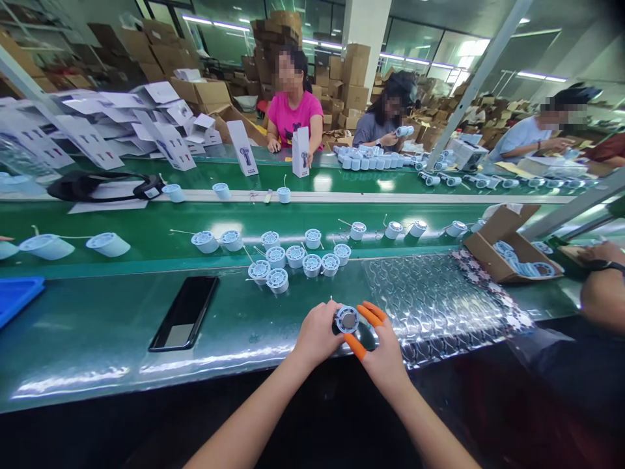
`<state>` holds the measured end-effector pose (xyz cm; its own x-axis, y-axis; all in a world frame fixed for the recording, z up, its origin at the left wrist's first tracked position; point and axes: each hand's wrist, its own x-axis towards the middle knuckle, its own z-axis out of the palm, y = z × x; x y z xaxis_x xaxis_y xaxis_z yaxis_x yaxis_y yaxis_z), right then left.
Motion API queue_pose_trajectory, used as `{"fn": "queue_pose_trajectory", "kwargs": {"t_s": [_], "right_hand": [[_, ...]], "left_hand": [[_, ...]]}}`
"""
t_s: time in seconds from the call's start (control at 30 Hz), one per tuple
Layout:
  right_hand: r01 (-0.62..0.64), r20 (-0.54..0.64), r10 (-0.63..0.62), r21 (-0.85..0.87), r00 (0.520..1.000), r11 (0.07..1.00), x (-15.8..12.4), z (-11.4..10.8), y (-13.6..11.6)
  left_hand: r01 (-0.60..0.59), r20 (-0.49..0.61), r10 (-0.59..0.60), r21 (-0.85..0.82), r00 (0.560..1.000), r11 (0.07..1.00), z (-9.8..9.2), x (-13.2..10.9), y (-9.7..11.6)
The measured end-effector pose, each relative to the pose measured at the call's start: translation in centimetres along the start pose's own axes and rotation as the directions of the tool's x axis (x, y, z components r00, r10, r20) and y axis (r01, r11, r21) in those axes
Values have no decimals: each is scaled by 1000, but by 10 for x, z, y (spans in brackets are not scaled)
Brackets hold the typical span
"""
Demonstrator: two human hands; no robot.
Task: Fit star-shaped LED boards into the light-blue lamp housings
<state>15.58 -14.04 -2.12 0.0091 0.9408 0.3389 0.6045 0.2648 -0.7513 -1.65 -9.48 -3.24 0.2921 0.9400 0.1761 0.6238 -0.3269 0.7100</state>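
Round pale-blue plastic housing [347,320] between both grips, face up, axis twd head cam; L grip [317,335] closed on L rim, R grip [385,352] w/ orange finger cots [371,314] closed on R rim.

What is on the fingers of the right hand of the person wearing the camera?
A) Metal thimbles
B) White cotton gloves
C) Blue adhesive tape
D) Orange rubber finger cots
D. Bright orange rubber finger cots cover fingertips of the right hand, which is holding a round pale-blue plastic housing.
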Motion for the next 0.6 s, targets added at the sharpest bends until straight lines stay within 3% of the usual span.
{"fn": "queue_pose_trajectory", "kwargs": {"t_s": [0.13, 0.27, 0.43, 0.6], "right_hand": [[-68, -40, 69, 33, 997, 997, -2, 6, -4], [-66, 78, 68, -25, 995, 998, 14, 6, -6], [-154, 206, 156, -26, 966, 988, 33, 4, -12], [-211, 188, 188, 114, 964, 971, 23, 8, -11]], "left_hand": [[-2, 5, 1, 107, 1000, 994, 1, -4, 2], [61, 70, -66, 69, 995, 996, 4, -2, -2], [105, 74, -104, -2, 992, 995, 6, -1, -8], [108, 28, -108, 3, 994, 994, 6, -4, -9]]}}
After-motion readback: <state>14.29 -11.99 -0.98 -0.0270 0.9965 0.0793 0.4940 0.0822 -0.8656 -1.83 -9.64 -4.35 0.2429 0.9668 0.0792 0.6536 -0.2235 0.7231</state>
